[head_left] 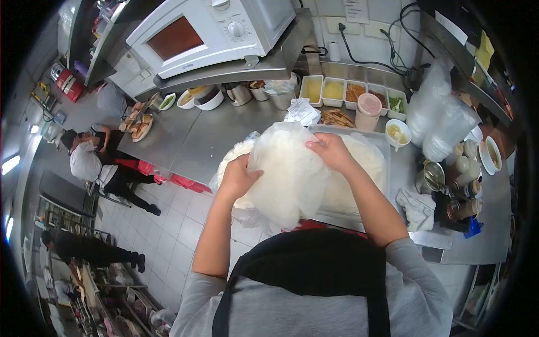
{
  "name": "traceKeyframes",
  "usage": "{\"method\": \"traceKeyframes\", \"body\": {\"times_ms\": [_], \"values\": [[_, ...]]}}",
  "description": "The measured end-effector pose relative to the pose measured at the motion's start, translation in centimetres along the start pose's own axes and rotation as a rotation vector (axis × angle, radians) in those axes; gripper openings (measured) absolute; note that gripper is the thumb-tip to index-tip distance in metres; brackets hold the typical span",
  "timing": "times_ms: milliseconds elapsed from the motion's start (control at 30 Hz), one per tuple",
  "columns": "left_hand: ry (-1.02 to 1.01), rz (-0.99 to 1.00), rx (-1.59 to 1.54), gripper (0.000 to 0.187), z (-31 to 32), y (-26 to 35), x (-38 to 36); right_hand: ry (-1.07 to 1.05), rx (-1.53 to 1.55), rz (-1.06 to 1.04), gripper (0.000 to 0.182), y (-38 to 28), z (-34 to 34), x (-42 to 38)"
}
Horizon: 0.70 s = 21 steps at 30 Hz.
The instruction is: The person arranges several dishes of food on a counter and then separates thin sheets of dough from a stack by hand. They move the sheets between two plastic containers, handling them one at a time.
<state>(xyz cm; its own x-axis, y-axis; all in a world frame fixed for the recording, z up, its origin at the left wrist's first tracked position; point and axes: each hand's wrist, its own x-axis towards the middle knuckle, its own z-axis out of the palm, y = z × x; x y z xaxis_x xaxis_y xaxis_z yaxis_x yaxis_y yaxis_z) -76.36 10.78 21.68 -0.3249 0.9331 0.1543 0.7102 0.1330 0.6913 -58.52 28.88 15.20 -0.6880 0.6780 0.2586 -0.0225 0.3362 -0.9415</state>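
Note:
A translucent plastic bag hangs between my two hands, above the front edge of the steel counter. My left hand grips its left side, thumb pointing inward. At the upper right, my right hand pinches the bag's edge between thumb and fingers. Behind the bag and to its right lies a clear plastic tray holding a broad white mass, partly hidden by my right forearm. More white food in plastic rests just left of the bag, beside my left hand.
Behind stand several topping containers, a pink-lidded tub and a small bowl. A microwave sits on the overhead shelf. Rolled plastic bags, a cloth and jars are at right. Several people are at far left.

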Motion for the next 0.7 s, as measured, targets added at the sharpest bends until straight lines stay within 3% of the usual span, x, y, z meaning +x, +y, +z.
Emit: {"method": "traceKeyframes", "body": {"times_ms": [67, 167, 233, 333, 433, 533, 633, 700], "values": [[-0.008, 0.099, -0.151, 0.027, 1.0, -0.9, 0.6, -0.045, 0.032, -0.058, 0.025, 0.0, 1.0, -0.5], [0.01, -0.198, -0.482, 0.024, 3.6, -1.7, 2.6, -0.149, 0.002, -0.049, 0.02, -3.7, 1.5, -2.0], [0.094, -0.211, -0.46, 0.02, 3.7, -1.8, 2.7, -0.104, 0.086, -0.019, 0.023, -3.9, 0.9, -2.5], [0.284, -0.168, -0.497, 0.021, 2.5, -2.8, 2.2, 0.077, 0.224, 0.189, 0.019, -1.2, -2.2, -1.9], [0.363, -0.08, -0.513, 0.017, 0.8, -3.4, 1.4, 0.161, 0.293, 0.13, 0.018, 0.2, -3.7, -1.9], [0.379, -0.084, -0.569, 0.014, -0.4, -3.5, 0.6, 0.174, 0.312, 0.123, 0.016, -0.2, -4.2, -1.9], [0.393, -0.152, -0.565, 0.015, -1.8, -4.0, -0.2, 0.149, 0.248, 0.263, 0.018, -1.1, -5.8, -2.4], [0.401, -0.191, -0.592, 0.015, -2.2, -4.0, -0.5, 0.068, 0.051, 0.347, 0.02, 0.4, -6.7, -2.4]]}}
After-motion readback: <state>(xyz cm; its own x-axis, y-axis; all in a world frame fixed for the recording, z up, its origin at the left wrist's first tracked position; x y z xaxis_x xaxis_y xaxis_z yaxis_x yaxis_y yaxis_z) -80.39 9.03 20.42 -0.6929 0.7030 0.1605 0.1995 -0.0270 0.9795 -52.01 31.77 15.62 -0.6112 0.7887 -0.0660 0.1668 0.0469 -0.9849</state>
